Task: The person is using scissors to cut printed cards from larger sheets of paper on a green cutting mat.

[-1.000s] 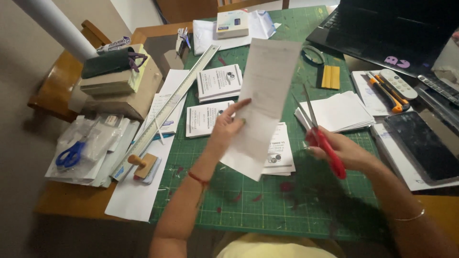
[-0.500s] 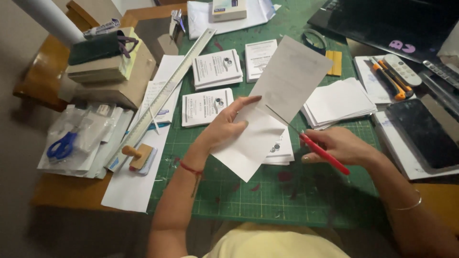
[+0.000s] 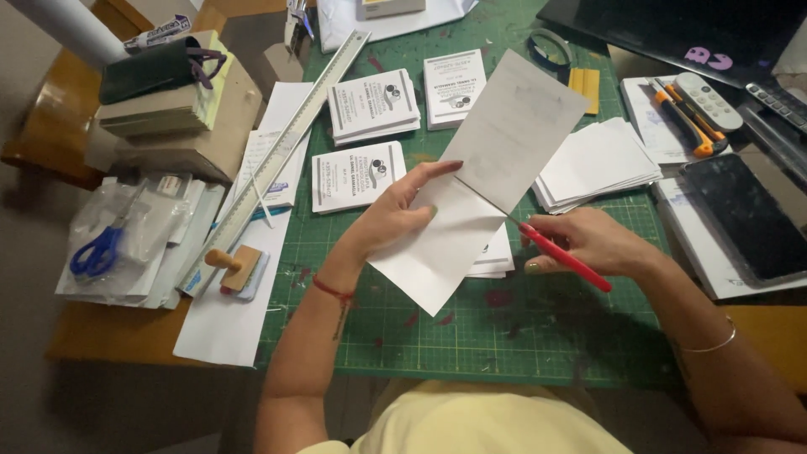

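Vs 1 s ago: paper strip [image 3: 483, 181] now tilted flat across, not upright; red scissors [image 3: 561, 256] brought in under its R edge, blade tip at fold line mid-strip.

L hand [image 3: 395, 219]: thumb on top, fingers beneath, pinching strip at fold.

R hand [image 3: 588, 244]: fingers curled tight round handles; blades look nearly closed.

Judgement: cut along fold just starting. Strip held above green cutting mat [image 3: 403, 336]; white card stack [image 3: 597, 164] just beyond R fingertips.

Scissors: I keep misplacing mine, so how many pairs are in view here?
2. The red scissors are in the right hand, cutting the sheet of paper. The blue scissors lie in a clear plastic bag at the table's left edge. Others may be hidden under clutter.
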